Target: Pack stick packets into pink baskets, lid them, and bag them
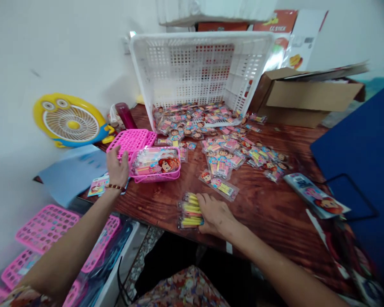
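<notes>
My right hand [216, 215] is closed around one end of a stack of small clear packets [191, 211] at the table's front edge; yellow sticks show inside them. My left hand [117, 168] has its fingers apart, beside a pink plastic basket [156, 176] and its perforated lid [128, 140]; whether it touches them I cannot tell. Clear packets with a cartoon girl print [169, 164] fill the basket. A single packet [219, 184] lies flat beyond my right hand. Behind it spreads a loose pile of similar packets [224, 155].
A white crate [134, 64] lies on its side at the back, with packets spilling out. A yellow fan [72, 121] stands left, near a dark red bottle [125, 115]. An open cardboard box [310, 96] and a blue panel [365, 170] are at right. Pink baskets [48, 226] sit lower left.
</notes>
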### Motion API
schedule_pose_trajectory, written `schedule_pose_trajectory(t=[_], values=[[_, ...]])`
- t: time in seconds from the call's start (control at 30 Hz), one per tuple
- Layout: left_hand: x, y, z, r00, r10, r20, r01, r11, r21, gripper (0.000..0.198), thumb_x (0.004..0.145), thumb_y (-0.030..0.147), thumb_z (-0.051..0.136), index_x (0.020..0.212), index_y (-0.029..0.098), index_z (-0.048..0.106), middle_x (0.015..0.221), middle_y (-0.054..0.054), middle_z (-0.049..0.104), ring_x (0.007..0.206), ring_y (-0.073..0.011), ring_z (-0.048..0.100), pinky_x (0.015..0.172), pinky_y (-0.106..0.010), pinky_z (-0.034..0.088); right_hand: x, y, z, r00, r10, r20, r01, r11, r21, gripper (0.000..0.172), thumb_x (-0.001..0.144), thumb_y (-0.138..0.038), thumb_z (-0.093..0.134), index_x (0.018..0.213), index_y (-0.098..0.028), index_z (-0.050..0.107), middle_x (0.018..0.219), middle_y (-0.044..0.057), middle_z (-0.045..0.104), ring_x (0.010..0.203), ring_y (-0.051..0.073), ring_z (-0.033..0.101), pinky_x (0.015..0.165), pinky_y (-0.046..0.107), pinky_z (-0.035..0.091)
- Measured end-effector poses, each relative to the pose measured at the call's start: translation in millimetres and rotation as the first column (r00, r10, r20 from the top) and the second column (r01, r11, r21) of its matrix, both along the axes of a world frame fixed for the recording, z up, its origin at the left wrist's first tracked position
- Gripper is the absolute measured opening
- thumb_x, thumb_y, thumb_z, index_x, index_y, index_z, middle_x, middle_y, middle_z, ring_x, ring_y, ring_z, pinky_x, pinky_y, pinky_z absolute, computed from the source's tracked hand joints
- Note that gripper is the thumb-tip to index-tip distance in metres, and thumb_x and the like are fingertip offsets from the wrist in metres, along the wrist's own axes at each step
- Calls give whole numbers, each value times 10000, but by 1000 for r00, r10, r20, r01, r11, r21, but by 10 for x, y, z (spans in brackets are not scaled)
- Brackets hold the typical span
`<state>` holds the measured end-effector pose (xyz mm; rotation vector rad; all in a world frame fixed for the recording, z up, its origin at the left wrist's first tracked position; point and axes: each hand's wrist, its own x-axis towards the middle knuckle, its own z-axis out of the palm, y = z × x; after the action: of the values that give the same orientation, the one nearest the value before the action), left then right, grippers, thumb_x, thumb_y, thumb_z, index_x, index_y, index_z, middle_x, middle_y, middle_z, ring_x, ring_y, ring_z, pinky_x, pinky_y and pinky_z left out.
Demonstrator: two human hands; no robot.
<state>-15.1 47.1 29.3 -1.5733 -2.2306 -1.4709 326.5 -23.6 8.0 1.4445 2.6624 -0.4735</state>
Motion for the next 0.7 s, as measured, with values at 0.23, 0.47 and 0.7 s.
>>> schedule_pose_trajectory(t=[0.23, 0.47, 0.7], values=[[1045, -1226, -488, 727, -585, -359, 549, 810, -208, 719, 884, 490, 597, 1478, 237, 282, 1414, -137, 442, 1331, -295, 400, 1118, -469, 327, 19, 14, 68, 1000, -10, 20, 12, 998, -65, 854, 603, -316, 761, 1352, -153, 384, 1310, 177, 522, 1153, 335, 537, 879, 434, 482], [1490, -1521, -841, 717, -632, -294, 517, 766, -382, 1080, 771, 659, 645, 1552, 201, 57, 1558, -202, 212, 1430, -378, 225, 1135, -527, 259, 0, -6, 114, 1000, -13, 25, 15, 998, -65, 834, 627, -329, 773, 1351, -168, 391, 1329, 181, 512, 1177, 335, 523, 883, 445, 483], [1609, -1434, -670, 662, -650, -373, 506, 755, -417, 838, 858, 447, 647, 1531, 202, 213, 1531, -149, 330, 1416, -333, 257, 1130, -480, 252, 3, 11, 105, 1000, 1, 13, 0, 997, -82, 901, 615, -366, 794, 1374, -128, 372, 1344, 194, 499, 1186, 334, 525, 906, 460, 486]])
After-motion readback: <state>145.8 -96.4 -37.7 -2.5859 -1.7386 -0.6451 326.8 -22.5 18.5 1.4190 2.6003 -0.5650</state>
